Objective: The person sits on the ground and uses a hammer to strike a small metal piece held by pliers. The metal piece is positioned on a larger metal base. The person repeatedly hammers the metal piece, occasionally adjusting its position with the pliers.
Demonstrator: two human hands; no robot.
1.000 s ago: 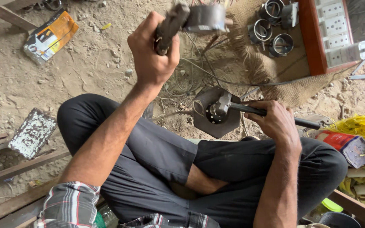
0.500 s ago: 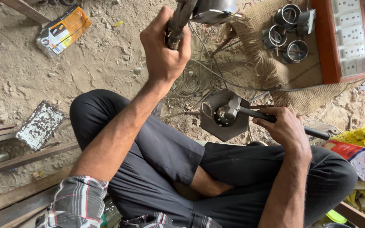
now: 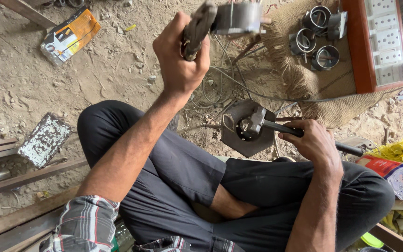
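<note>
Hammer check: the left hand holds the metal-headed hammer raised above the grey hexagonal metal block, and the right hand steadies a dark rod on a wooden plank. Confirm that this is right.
Not quite. The head view shows the right hand steadying the dark rod on the grey hexagonal metal block, not on a wooden plank. The rest holds: the left hand has the metal-headed hammer raised above that block.

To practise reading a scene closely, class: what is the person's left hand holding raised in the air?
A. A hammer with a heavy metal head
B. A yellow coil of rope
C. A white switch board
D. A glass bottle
A: the left hand grips a worn handle with a heavy metal hammer head, raised above the hexagonal metal piece.
</note>
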